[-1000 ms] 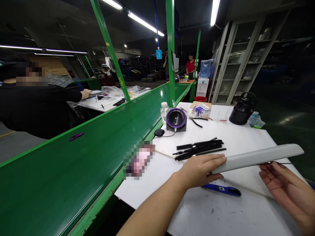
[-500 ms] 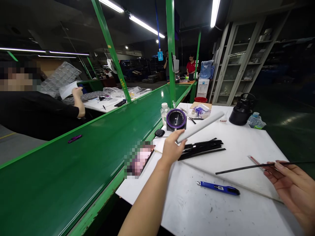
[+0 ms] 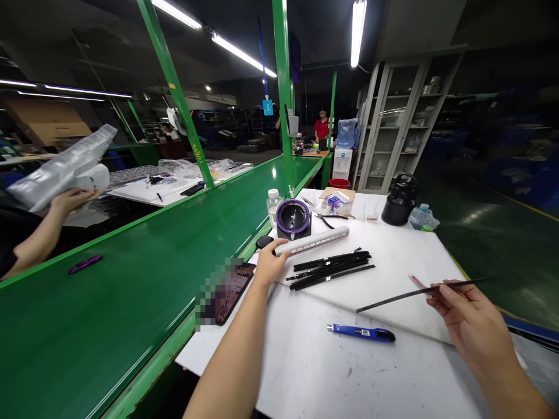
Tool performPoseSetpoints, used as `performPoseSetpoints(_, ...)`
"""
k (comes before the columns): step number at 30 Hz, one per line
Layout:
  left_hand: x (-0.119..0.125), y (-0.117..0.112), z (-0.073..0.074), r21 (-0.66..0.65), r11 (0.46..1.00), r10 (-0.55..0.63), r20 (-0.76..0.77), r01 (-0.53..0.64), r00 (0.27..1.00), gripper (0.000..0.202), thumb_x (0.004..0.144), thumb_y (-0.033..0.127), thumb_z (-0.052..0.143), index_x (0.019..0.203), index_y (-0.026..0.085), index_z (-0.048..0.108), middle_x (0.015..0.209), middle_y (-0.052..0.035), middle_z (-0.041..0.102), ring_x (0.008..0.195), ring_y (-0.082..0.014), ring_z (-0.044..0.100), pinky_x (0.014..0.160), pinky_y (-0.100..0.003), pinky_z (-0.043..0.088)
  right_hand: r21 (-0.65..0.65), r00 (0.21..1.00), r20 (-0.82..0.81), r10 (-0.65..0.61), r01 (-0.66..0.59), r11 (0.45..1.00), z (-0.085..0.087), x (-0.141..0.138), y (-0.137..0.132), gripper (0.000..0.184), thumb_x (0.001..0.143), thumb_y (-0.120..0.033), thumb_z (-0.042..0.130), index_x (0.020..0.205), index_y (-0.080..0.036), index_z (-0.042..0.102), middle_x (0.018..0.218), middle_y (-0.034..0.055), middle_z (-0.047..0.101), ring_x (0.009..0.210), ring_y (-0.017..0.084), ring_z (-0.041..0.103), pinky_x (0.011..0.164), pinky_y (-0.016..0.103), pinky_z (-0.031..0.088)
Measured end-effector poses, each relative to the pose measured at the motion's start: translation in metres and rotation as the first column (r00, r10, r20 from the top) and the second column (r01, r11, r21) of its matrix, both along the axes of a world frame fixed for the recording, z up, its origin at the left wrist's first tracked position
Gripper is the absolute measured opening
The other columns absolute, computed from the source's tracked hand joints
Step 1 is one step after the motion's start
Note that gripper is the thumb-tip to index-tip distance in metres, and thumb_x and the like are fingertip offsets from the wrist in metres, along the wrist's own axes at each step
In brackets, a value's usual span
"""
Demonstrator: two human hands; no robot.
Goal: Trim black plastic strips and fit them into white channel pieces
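Observation:
My left hand (image 3: 269,265) is closed on the near end of a long pale grey bar (image 3: 312,241), which has a row of slots along its side. The bar lies low over the white table, behind a pile of glossy black strips (image 3: 329,269). On the right, my right hand (image 3: 474,317) pinches a single thin black strip (image 3: 393,298) between thumb and fingers, its free end pointing left. A small red-and-white piece (image 3: 417,281) shows beside those fingertips; whether it is held or lying there, I cannot tell. Between my hands lies a blue utility knife (image 3: 362,333).
Left of the table (image 3: 314,372) runs a green conveyor belt (image 3: 144,291) carrying a purple object (image 3: 85,264). A phone (image 3: 233,294), purple-rimmed round device (image 3: 293,218), pliers (image 3: 329,220) and black canister (image 3: 399,201) stand or lie around. A co-worker's hand (image 3: 72,199) holds clear plastic trays.
My left hand has lowered the grey bar towards the table and turned it so its slots show. My right hand still holds the black strip. The view has shifted right.

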State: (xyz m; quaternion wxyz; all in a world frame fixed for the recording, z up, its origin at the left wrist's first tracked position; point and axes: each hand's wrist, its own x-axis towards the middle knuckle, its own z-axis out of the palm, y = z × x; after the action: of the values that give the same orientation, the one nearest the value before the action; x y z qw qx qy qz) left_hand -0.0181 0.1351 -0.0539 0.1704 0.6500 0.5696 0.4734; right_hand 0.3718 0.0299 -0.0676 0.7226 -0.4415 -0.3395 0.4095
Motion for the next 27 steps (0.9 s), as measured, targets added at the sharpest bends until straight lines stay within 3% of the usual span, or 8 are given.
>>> performPoseSetpoints(8,-0.005,0.006,-0.004,-0.084,0.996,-0.029,-0.097,0.020,0.995,0.037,0.075,0.025,0.062,0.110,0.018,0.066,0.111,-0.0068,0.069,0.101,-0.0241,0.063,0.098,-0.038,0.045,-0.001,1.000,-0.021,0.013,-0.013,1.000,-0.003,-0.004,0.001,0.039,0.064,-0.033,0.090,0.088,-0.016,0.065,0.089,0.0044,0.063,0.082,0.020,0.064,0.064,0.022,0.059)
performPoseSetpoints(13,-0.005,0.007,-0.007,-0.087,0.996,-0.034,-0.190,0.017,0.981,0.036,0.071,0.016,0.062,0.106,0.018,0.068,0.107,-0.0083,0.070,0.100,-0.0269,0.063,0.096,-0.041,0.046,-0.002,0.998,-0.045,0.044,-0.044,0.999,-0.001,-0.010,0.000,0.039,0.065,-0.032,0.090,0.090,-0.017,0.064,0.090,0.0048,0.064,0.084,0.021,0.064,0.064,0.023,0.059)
performPoseSetpoints(17,0.009,-0.004,0.007,0.000,0.999,-0.033,-0.243,0.034,0.969,0.035,0.076,0.020,0.060,0.110,0.014,0.065,0.115,-0.0142,0.066,0.115,-0.0317,0.055,0.105,-0.049,0.037,-0.002,0.989,-0.090,0.116,-0.117,0.993,0.003,-0.019,-0.002,0.038,0.067,-0.034,0.089,0.092,-0.018,0.065,0.092,0.0062,0.065,0.086,0.021,0.063,0.064,0.024,0.058)
performPoseSetpoints(19,0.027,-0.018,0.020,0.049,0.991,-0.107,-0.256,0.124,0.961,0.037,0.084,0.026,0.054,0.118,0.015,0.061,0.124,-0.0135,0.061,0.121,-0.0287,0.051,0.108,-0.046,0.034,0.006,0.980,-0.115,0.160,-0.161,0.987,0.005,-0.025,-0.003,0.038,0.067,-0.034,0.088,0.093,-0.018,0.066,0.093,0.0066,0.065,0.085,0.021,0.062,0.064,0.025,0.058)
performPoseSetpoints(22,0.061,-0.048,0.035,0.027,0.919,-0.368,-0.301,0.394,0.880,0.038,0.085,0.037,0.058,0.121,0.024,0.060,0.123,-0.0058,0.064,0.114,-0.0230,0.057,0.101,-0.037,0.044,0.038,0.968,-0.138,0.212,-0.208,0.977,0.009,-0.035,-0.006,0.037,0.068,-0.034,0.088,0.094,-0.019,0.066,0.089,0.0055,0.065,0.082,0.021,0.062,0.064,0.027,0.057)
performPoseSetpoints(24,0.082,-0.065,0.036,-0.067,0.825,-0.547,-0.348,0.562,0.761,0.048,0.080,0.040,0.066,0.126,0.028,0.057,0.119,-0.0045,0.066,0.109,-0.0238,0.060,0.096,-0.037,0.047,0.066,0.965,-0.138,0.223,-0.215,0.974,0.012,-0.041,-0.006,0.037,0.068,-0.035,0.087,0.094,-0.021,0.065,0.088,0.0043,0.064,0.081,0.021,0.062,0.063,0.027,0.056)
performPoseSetpoints(27,0.104,-0.077,0.028,-0.171,0.764,-0.632,-0.395,0.622,0.667,0.047,0.080,0.037,0.067,0.125,0.029,0.057,0.098,-0.0024,0.071,0.090,-0.0218,0.065,0.082,-0.035,0.051,0.095,0.969,-0.120,0.217,-0.206,0.974,0.014,-0.044,-0.003,0.036,0.071,-0.037,0.085,0.094,-0.022,0.063,0.089,0.0034,0.064,0.082,0.021,0.062,0.063,0.027,0.055)
